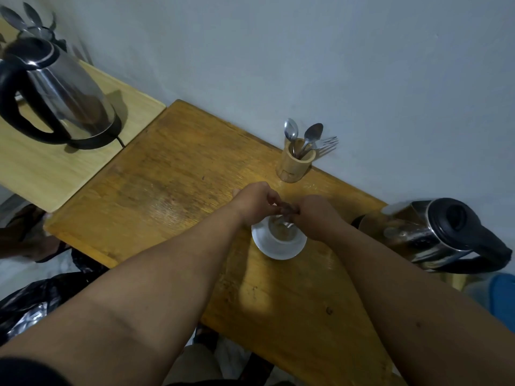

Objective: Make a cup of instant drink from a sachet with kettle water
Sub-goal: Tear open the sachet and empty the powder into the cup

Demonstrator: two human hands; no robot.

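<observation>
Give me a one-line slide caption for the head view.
Both hands, left hand and right hand, hold a small sachet over a cup on a saucer, kettles either side.

Counter [172,174] open and bare across its left and middle, from the wall edge to the near edge; wide passage there. Cup [280,231] on saucer [274,247] sits mid-right, both hands [255,203] [316,215] closed over it. Wooden holder [295,164] with spoons and fork stands just behind, against the wall, narrowing the reach on that side. Steel kettle [429,235] blocks the right edge, near the saucer. Second kettle [55,90] stands well apart on the lighter board [55,174] to the left
</observation>
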